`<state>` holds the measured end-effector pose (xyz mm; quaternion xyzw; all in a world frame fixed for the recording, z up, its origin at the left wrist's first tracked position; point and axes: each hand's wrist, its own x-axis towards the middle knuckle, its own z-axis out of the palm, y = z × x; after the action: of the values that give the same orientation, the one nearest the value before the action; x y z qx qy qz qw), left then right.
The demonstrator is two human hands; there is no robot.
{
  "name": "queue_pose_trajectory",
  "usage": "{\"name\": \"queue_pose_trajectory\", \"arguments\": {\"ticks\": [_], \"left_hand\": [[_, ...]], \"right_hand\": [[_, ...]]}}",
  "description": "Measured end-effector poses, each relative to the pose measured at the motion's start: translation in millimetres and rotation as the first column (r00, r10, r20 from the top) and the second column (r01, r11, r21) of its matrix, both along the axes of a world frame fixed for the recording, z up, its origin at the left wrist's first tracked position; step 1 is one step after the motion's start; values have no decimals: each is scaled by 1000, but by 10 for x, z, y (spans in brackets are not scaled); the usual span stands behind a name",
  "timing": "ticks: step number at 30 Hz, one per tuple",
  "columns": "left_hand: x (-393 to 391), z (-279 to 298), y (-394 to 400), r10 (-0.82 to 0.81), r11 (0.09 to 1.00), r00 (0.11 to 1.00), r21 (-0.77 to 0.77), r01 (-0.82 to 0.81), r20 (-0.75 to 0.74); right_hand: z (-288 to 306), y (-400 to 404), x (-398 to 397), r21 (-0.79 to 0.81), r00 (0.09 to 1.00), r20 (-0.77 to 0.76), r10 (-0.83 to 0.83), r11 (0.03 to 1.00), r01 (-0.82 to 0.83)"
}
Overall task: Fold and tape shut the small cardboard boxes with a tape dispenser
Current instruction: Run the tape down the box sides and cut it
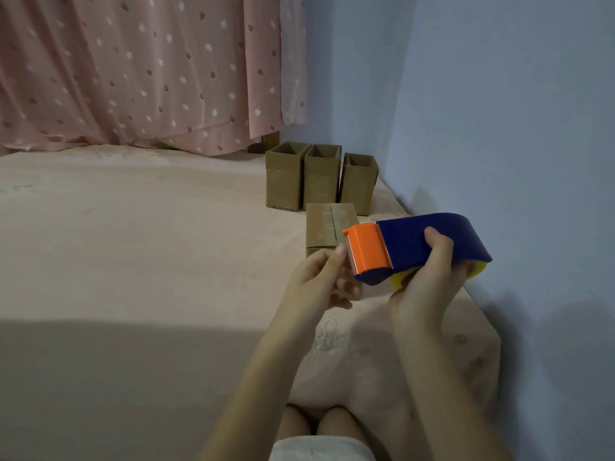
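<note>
Right hand grips the tape dispenser, cutter at 9 o'clock beside left hand's fingertips, seemingly pinching tape.

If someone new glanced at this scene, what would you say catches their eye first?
Most likely the tape dispenser, bright blue and orange, gripped by the right hand at centre right, with the left hand at its toothed end. Just behind it lies a closed cardboard box, and three open boxes stand in a row near the blue wall.
</note>
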<state>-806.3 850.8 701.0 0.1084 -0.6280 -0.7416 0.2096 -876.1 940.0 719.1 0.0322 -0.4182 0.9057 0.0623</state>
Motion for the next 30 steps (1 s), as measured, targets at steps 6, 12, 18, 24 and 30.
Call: {"name": "queue_pose_trajectory", "arguments": {"ticks": [6, 12, 18, 24, 30], "left_hand": [[-4, 7, -7, 44, 997, 999, 62, -44, 4], [-32, 30, -10, 88, 993, 991, 68, -95, 98], [-86, -19, 24, 319, 947, 947, -40, -320, -22], [-109, -76, 0, 467, 858, 880, -196, -475, -92], [-110, -49, 33, 554, 748, 812, -318, -582, -184]], "right_hand": [[-14, -17, 14, -19, 1000, 22, 5, 1000, -5], [0, -63, 62, -19, 1000, 5, 22, 1000, -22], [-14, -96, 92, -40, 1000, 0, 24, 999, -24], [-8, -137, 97, 37, 997, -73, -39, 998, 41], [94, -144, -21, -12, 999, -30, -28, 1000, 27]]}}
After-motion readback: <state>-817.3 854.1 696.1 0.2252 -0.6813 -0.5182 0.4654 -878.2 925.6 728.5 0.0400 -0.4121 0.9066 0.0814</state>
